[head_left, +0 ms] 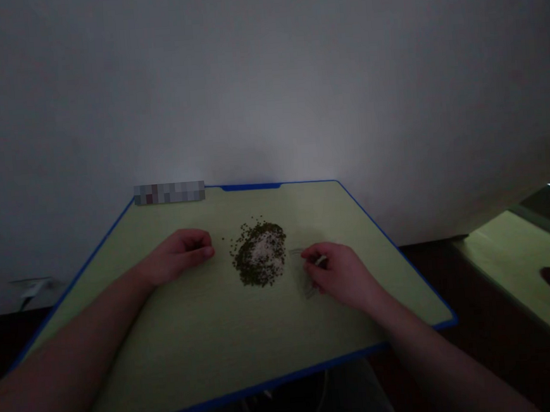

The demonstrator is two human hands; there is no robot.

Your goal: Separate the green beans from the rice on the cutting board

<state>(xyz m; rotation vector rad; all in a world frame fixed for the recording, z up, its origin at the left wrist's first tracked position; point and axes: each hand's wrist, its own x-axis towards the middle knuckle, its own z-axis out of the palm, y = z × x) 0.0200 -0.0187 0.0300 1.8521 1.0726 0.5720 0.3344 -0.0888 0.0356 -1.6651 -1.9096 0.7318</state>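
The forearms (433, 346) lie nearest; the right hand (340, 274) pinches the bag (300, 281), best kept steady right of the pile (260, 255); the left hand (181, 254) curls loosely, contents unclear.

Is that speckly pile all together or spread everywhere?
Mostly together: the pile makes one patch on the table, with loose bits scattered around its edge.

No readable text, brand, number or sign anywhere. Pixelated strip (169, 193) at far edge of counter (181, 340), beyond left grip (178, 256): blurred out, illegible. Clear film piece (299, 274) at fingertips of right grip (338, 274): faint lines only, too dim to tell if print. Blue counter edging (249, 186), beyond and between both grips: no legible marking.
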